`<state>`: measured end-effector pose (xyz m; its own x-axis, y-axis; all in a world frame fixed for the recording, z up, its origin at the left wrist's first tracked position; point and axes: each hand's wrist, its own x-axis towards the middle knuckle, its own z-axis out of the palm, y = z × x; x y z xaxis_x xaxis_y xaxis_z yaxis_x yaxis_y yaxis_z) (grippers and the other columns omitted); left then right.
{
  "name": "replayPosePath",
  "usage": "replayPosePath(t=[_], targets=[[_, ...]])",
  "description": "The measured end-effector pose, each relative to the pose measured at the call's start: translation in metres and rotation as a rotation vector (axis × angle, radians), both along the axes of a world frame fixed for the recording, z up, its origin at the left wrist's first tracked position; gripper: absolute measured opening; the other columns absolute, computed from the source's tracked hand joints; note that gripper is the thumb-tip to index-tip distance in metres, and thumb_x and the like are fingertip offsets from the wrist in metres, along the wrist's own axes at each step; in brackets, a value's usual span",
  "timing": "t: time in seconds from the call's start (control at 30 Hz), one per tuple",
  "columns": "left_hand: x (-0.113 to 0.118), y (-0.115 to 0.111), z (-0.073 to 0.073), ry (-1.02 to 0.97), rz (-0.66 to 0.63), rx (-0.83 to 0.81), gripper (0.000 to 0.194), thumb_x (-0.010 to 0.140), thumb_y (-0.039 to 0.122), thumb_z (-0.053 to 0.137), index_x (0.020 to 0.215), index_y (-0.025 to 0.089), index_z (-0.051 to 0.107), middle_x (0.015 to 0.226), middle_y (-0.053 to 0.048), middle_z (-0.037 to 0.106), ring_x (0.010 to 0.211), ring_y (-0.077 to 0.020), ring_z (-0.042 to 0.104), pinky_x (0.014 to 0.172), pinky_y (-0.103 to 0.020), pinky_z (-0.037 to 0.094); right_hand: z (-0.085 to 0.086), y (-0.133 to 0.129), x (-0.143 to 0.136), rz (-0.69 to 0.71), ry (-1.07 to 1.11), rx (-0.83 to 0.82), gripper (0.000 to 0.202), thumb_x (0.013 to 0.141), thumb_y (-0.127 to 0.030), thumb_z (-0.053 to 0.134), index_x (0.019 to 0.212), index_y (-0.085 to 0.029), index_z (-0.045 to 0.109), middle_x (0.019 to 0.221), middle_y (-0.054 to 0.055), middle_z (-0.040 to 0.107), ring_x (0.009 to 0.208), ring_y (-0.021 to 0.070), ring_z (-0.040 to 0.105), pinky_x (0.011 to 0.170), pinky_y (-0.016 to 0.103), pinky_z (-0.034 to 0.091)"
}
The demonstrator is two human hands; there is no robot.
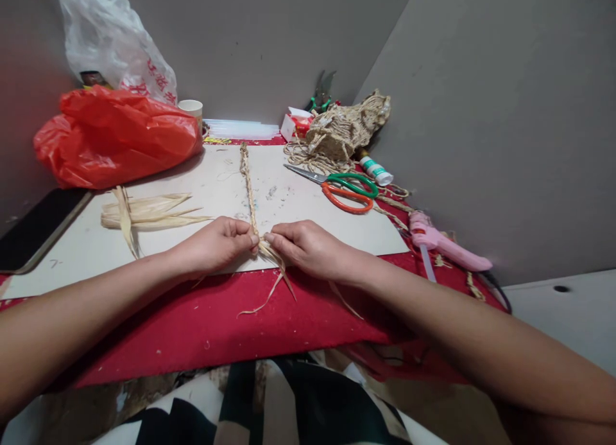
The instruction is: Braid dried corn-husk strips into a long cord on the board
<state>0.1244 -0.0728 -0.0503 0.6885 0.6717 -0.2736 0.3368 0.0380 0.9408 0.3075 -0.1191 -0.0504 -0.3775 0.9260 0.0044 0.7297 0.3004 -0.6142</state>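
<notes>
A thin plaited braid of dry, straw-coloured husk (249, 188) runs away from me across the white board (308, 239). At its near end, my left hand (224, 243) pinches the braid between thumb and forefinger. My right hand (308, 247), close beside it, pinches the husk strands at that same end. Loose strand ends (282, 275) hang from between my hands over the board's front edge onto the red cloth. Left of my hands, a small pile of flat dry husk strips (149, 212) lies on the board.
Scissors (344, 185) with green and orange handles lie on the board's right side. Behind them sits a coiled woven rope piece (349, 127). A pink glue gun (445, 243) rests at right. Left are a red plastic bag (120, 137), a phone (41, 226) and a paper cup (191, 108).
</notes>
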Motion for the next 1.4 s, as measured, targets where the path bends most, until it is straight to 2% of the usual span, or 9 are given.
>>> replayPosePath(t=[0.27, 0.37, 0.53, 0.67, 0.97, 1.07, 1.17, 1.3, 1.4], targets=[[0.002, 0.000, -0.006, 0.005, 0.015, 0.084, 0.024, 0.076, 0.034, 0.054, 0.065, 0.013, 0.057, 0.056, 0.002, 0.051, 0.048, -0.0060, 0.036, 0.049, -0.019, 0.029, 0.001, -0.010, -0.016, -0.126, -0.015, 0.025, 0.031, 0.089, -0.023, 0.036, 0.062, -0.015, 0.050, 0.055, -0.002, 0.044, 0.052, 0.0082, 0.036, 0.055, 0.022, 0.026], [0.001, -0.003, -0.003, -0.031, 0.047, -0.003, 0.022, 0.076, 0.030, 0.054, 0.061, 0.014, 0.054, 0.050, 0.004, 0.044, 0.043, -0.0047, 0.030, 0.043, -0.019, 0.022, -0.002, -0.019, -0.026, -0.151, -0.069, 0.048, 0.032, 0.092, -0.028, 0.033, 0.073, -0.015, 0.055, 0.061, 0.001, 0.054, 0.055, 0.0098, 0.043, 0.057, 0.023, 0.030], [0.002, -0.010, 0.000, -0.091, 0.090, -0.153, 0.031, 0.078, 0.028, 0.051, 0.051, 0.017, 0.043, 0.041, 0.007, 0.027, 0.037, -0.0041, 0.017, 0.039, -0.022, 0.010, -0.001, -0.029, -0.035, -0.182, -0.410, 0.121, 0.032, 0.094, -0.031, 0.029, 0.089, -0.015, 0.056, 0.068, 0.007, 0.063, 0.057, 0.0160, 0.054, 0.055, 0.027, 0.029], [0.004, -0.014, 0.000, -0.086, 0.127, -0.154, 0.037, 0.079, 0.029, 0.051, 0.046, 0.018, 0.035, 0.040, 0.007, 0.025, 0.037, -0.0042, 0.017, 0.038, -0.023, 0.010, 0.002, -0.031, -0.039, -0.159, -0.564, 0.142, 0.032, 0.093, -0.028, 0.027, 0.092, -0.014, 0.055, 0.071, 0.009, 0.067, 0.059, 0.0205, 0.060, 0.053, 0.029, 0.030], [0.007, -0.016, -0.001, -0.103, 0.300, -0.171, 0.029, 0.072, 0.020, 0.056, 0.047, 0.016, 0.041, 0.037, 0.008, 0.030, 0.034, -0.0027, 0.020, 0.038, -0.021, 0.011, 0.014, -0.032, -0.051, -0.090, -0.634, 0.194, 0.029, 0.091, -0.023, 0.029, 0.096, -0.010, 0.054, 0.069, 0.011, 0.066, 0.063, 0.0237, 0.063, 0.052, 0.030, 0.034], [0.006, -0.018, -0.001, -0.092, 0.346, -0.137, 0.025, 0.073, 0.018, 0.054, 0.050, 0.016, 0.044, 0.038, 0.006, 0.037, 0.034, -0.0033, 0.027, 0.038, -0.020, 0.015, 0.025, -0.036, -0.054, -0.031, -0.568, 0.179, 0.032, 0.092, -0.030, 0.031, 0.096, -0.010, 0.056, 0.072, 0.010, 0.066, 0.062, 0.0210, 0.062, 0.054, 0.029, 0.034], [0.004, -0.017, -0.001, -0.114, 0.303, -0.125, 0.024, 0.075, 0.020, 0.053, 0.053, 0.015, 0.048, 0.040, 0.005, 0.041, 0.035, -0.0034, 0.030, 0.038, -0.019, 0.017, 0.038, -0.038, -0.045, 0.004, -0.409, 0.132, 0.041, 0.091, -0.045, 0.036, 0.085, -0.013, 0.060, 0.069, 0.008, 0.065, 0.060, 0.0170, 0.058, 0.056, 0.027, 0.034], [0.002, -0.012, -0.002, -0.184, 0.225, -0.197, 0.021, 0.077, 0.024, 0.055, 0.058, 0.014, 0.051, 0.045, 0.004, 0.046, 0.037, -0.0040, 0.032, 0.040, -0.019, 0.021, 0.042, -0.024, -0.023, -0.300, -0.043, 0.241, 0.043, 0.090, -0.046, 0.038, 0.072, -0.013, 0.058, 0.062, 0.005, 0.059, 0.060, 0.0124, 0.053, 0.056, 0.024, 0.035], [0.001, -0.009, -0.004, -0.236, 0.177, -0.223, 0.022, 0.075, 0.028, 0.059, 0.060, 0.014, 0.052, 0.048, 0.004, 0.048, 0.039, -0.0042, 0.035, 0.042, -0.019, 0.024, 0.029, -0.008, -0.014, -0.319, 0.275, 0.117, 0.030, 0.087, -0.042, 0.047, 0.082, -0.013, 0.057, 0.071, 0.003, 0.060, 0.062, 0.0108, 0.053, 0.056, 0.021, 0.039]])
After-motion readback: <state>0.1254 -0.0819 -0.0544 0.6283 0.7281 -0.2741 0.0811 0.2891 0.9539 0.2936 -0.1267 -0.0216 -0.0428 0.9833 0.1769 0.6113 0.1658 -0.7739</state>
